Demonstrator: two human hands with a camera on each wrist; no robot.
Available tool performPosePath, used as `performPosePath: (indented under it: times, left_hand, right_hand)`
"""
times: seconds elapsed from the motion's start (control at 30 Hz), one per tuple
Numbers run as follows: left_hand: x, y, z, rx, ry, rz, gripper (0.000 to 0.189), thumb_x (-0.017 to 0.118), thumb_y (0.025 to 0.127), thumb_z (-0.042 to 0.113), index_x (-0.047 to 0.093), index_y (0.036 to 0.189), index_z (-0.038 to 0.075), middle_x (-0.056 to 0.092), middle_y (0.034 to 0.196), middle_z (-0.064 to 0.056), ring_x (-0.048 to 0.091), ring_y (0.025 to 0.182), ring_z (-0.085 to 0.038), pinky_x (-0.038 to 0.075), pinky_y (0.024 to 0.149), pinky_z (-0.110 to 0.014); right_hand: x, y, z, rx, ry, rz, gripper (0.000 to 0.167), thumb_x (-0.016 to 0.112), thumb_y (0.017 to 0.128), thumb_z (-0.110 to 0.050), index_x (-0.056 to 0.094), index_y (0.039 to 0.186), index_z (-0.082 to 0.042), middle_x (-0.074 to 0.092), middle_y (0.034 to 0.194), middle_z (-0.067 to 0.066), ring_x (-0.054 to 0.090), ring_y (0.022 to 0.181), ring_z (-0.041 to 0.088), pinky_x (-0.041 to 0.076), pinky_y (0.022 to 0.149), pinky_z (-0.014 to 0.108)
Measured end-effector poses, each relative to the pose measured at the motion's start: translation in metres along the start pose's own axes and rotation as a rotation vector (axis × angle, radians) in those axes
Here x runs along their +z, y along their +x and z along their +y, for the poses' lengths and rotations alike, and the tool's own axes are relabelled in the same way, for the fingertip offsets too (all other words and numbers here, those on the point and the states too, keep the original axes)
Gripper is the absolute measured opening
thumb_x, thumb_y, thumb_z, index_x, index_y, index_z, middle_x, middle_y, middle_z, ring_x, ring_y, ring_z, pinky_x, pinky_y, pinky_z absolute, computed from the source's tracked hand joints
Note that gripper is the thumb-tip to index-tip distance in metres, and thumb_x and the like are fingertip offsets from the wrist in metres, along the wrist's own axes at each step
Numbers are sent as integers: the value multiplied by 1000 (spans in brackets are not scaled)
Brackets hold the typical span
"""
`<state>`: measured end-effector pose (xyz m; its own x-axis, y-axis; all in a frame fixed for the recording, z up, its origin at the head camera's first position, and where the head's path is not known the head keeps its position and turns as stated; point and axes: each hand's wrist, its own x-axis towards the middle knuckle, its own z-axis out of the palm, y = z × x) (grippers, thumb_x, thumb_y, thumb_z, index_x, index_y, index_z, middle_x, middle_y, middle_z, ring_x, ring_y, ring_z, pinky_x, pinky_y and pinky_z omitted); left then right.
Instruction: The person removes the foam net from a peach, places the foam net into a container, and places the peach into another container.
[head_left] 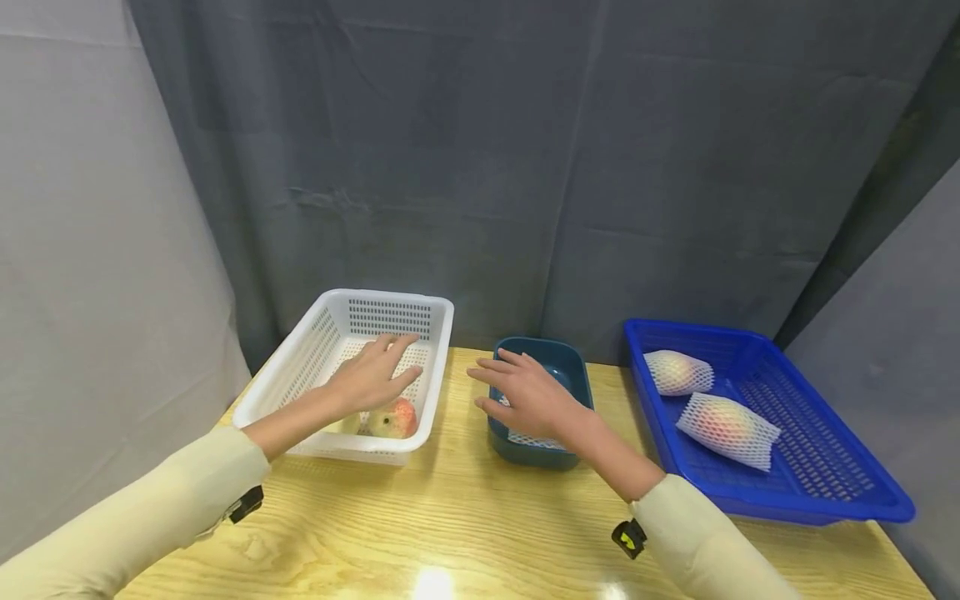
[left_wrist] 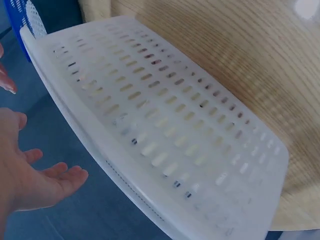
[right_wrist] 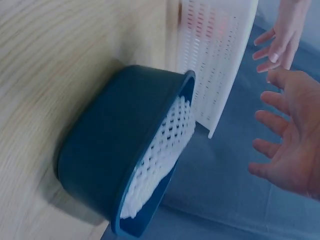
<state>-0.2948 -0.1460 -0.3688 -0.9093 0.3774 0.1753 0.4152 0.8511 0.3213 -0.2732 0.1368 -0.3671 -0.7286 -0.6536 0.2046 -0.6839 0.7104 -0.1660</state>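
Note:
My left hand [head_left: 372,377] hovers over the white basket [head_left: 438,367], fingers spread and holding nothing. Inside that basket a red and yellow peach-like fruit [head_left: 395,419] lies at the near right, partly covered by the hand in the head view. Above the small dark teal bin [head_left: 573,375] my right hand [head_left: 528,396] is held with its fingers apart, also with nothing in it. White foam netting [right_wrist: 160,155] lies in the teal bin near its rim, partly behind the right hand in the head view.
On the right, a blue basket [head_left: 817,454] holds two fruits in foam nets, one fruit [head_left: 678,372] behind the other fruit [head_left: 727,429]. The wooden table [head_left: 337,533] runs back to a dark grey curtain [head_left: 480,167]. Pale grey cloth hangs at both sides.

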Motion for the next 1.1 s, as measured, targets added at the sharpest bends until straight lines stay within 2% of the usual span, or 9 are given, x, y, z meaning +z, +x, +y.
performPosePath:
  times: [0.17, 0.33, 0.6, 0.87, 1.1]
  left_hand:
    - [1, 1, 10, 44, 17, -7, 59, 50, 103, 43, 38, 153, 15, 41, 149, -20, 48, 128, -41, 52, 82, -59]
    - [1, 4, 23, 105, 47, 23, 60, 52, 102, 43, 39, 153, 14, 41, 149, -19, 47, 128, -39, 52, 85, -56]
    - [6, 12, 46, 168, 49, 35, 61, 55, 101, 43, 40, 153, 15, 42, 149, -20, 47, 130, -39, 50, 91, -56]
    - [12, 17, 74, 242, 38, -7, 60, 54, 101, 42, 39, 153, 15, 42, 149, -17, 49, 126, -36, 52, 88, -52]
    - [18, 21, 97, 247, 38, -51, 62, 51, 102, 47, 36, 155, 19, 38, 153, -15, 46, 131, -35, 52, 90, -50]
  right_hand:
    - [-13, -8, 7, 52, -4, -17, 52, 57, 102, -39, 49, 149, -17, 44, 152, 9, 31, 143, 41, 20, 113, 63]
    - [-22, -15, 16, 96, -26, -20, 54, 56, 102, -40, 45, 152, -20, 41, 154, 9, 29, 143, 42, 18, 112, 67]
    - [-31, -28, 28, 159, -94, 18, 56, 61, 100, -39, 48, 150, -18, 43, 152, 13, 29, 142, 45, 16, 110, 70]
    - [-40, -48, 47, 215, -98, 19, 55, 61, 100, -39, 49, 149, -17, 43, 153, 14, 29, 141, 47, 13, 109, 72]
    - [-48, -61, 60, 275, -127, -4, 56, 58, 100, -42, 48, 150, -16, 42, 153, 16, 29, 140, 48, 15, 105, 77]
